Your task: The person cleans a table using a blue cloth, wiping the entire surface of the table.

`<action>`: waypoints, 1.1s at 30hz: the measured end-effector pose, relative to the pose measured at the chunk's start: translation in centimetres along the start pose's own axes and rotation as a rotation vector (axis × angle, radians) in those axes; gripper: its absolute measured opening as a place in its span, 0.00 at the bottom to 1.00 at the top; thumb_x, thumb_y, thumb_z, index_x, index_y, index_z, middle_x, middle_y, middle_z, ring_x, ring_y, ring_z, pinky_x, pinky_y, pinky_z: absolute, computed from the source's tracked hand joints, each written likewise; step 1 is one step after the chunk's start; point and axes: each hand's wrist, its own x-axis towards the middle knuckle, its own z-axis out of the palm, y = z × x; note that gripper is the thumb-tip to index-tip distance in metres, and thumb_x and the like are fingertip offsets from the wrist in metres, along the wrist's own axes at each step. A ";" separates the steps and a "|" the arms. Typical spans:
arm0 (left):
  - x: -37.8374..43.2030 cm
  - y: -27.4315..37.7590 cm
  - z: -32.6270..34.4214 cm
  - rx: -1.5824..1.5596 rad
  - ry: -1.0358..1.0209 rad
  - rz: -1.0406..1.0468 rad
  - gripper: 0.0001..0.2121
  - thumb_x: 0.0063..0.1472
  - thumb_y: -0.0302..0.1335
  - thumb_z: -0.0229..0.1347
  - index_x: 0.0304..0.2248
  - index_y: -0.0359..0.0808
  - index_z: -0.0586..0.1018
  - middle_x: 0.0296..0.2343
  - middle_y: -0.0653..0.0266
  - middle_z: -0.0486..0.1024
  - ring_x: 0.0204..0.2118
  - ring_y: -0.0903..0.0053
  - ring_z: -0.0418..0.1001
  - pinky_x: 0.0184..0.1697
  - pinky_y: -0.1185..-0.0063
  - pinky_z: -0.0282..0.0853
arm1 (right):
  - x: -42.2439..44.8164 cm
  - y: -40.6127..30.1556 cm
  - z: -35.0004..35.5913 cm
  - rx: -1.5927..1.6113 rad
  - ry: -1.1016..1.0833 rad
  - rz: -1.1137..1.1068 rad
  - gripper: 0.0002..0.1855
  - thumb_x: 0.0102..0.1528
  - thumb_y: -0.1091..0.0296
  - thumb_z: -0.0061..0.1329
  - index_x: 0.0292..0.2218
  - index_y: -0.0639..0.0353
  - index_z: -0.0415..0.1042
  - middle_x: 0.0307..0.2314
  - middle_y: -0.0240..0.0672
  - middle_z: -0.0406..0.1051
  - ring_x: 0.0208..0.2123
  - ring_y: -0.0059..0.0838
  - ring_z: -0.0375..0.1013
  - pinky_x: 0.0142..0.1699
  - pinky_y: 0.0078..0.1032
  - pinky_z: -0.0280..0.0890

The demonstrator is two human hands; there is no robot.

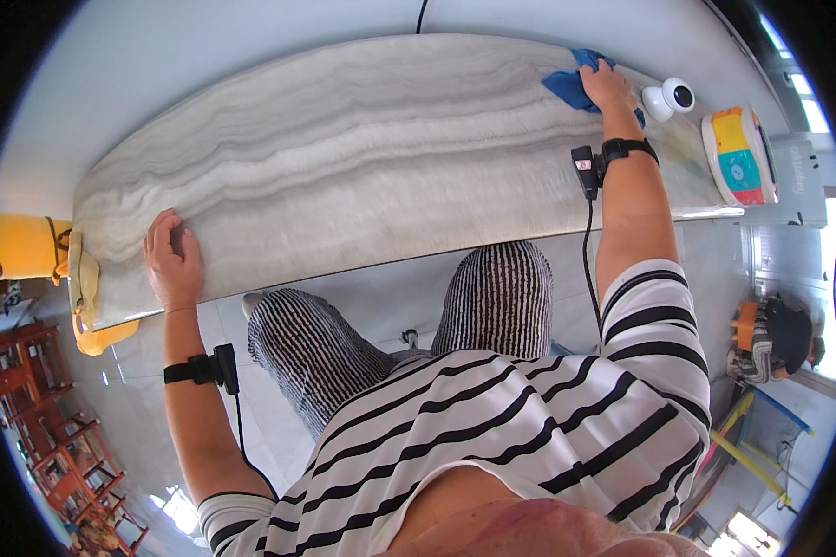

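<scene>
The grey, wavy-patterned tabletop (362, 153) stretches before me against a pale wall. On its far right part, my right hand (607, 85) presses on a blue cloth (568, 90), parts of which stick out to the left, above and below the hand. A white camera with a round black lens (658, 104) stands just right of that hand. My left hand (173, 261) rests at the table's near left part with its fingers slightly curled and nothing seen in it. Black straps with cabled devices are on both my wrists.
A white device with coloured panels (738, 159) stands at the table's right end. A yellow object (87, 278) lies at the left end, beside a yellow-orange one (24, 244). Red-brown shelving (49, 390) is at the left. Another person (780, 341) is far off at the right.
</scene>
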 end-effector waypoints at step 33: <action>-0.1 0.5 -0.4 0.024 -0.008 -0.040 0.10 0.54 0.23 0.51 0.37 0.34 0.74 0.44 0.59 0.73 0.47 0.62 0.68 0.51 0.71 0.63 | -0.7 -0.8 -0.7 -0.019 0.065 0.025 0.35 0.54 0.42 0.33 0.59 0.46 0.58 0.59 0.37 0.55 0.62 0.42 0.51 0.62 0.47 0.47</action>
